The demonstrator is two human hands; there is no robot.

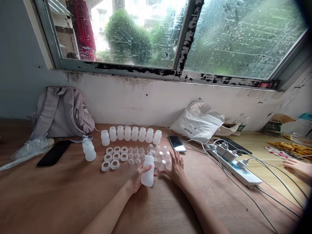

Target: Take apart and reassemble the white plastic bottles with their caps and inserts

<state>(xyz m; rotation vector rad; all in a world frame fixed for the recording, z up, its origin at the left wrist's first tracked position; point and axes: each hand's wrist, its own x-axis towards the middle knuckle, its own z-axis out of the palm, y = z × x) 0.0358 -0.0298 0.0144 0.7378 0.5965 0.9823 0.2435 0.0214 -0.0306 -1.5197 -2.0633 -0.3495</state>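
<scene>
Left hand [138,178] wraps round bottle [147,175], long axis near upright, over tabletop [151,214]; right hand [177,168], fingers loosely spread, sits right of bottle beside clear caps [160,158], which lie just behind and right of bottle, nearer right hand, contact with caps unclear.

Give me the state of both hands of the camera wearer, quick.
Left hand: closed around a frosted bottle.
Right hand: open, fingers spread, beside the clear caps; whether it touches one can't be told.
</scene>
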